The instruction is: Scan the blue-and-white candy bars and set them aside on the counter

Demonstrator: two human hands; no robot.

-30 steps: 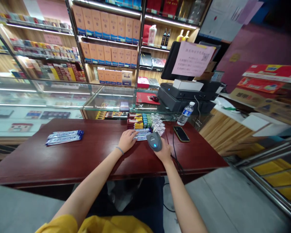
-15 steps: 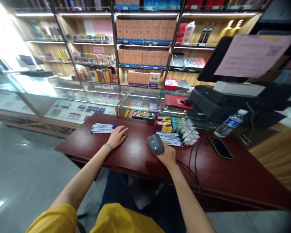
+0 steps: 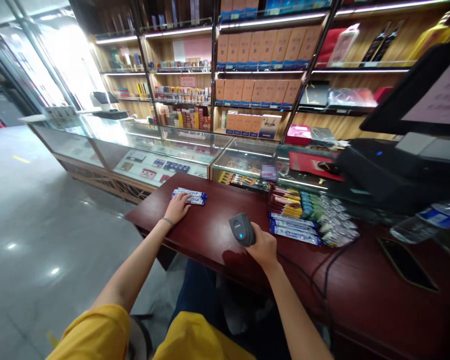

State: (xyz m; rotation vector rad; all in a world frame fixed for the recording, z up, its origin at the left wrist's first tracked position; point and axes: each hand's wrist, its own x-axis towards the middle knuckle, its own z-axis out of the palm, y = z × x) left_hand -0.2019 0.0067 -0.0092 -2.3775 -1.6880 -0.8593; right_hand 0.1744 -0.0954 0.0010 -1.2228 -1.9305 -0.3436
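Note:
My left hand [image 3: 179, 208] rests over the near left part of a small pile of blue and white wrapped sticks [image 3: 197, 197] on the left of the dark red desk [image 3: 206, 225]. Its fingers are spread, touching the wrappers. A grey barcode scanner [image 3: 242, 229] with a lit blue light is gripped in my right hand [image 3: 264, 246], above the desk's middle. More blue and white packets [image 3: 294, 228] lie to the right of the scanner. Behind them are rows of brown and yellow packets [image 3: 286, 201], green-blue ones [image 3: 310, 204] and clear-wrapped items [image 3: 336, 222].
A black cable [image 3: 325, 280] runs over the desk on the right. A phone [image 3: 408, 264], a water bottle [image 3: 429, 222] and a monitor [image 3: 416, 90] are at the right. A glass display counter [image 3: 153, 150] stands behind the desk, with stocked shelves [image 3: 262, 72] beyond.
My left hand has moved left from beside the wrapped sticks onto them. The view has turned to the left. My right hand still holds the scanner.

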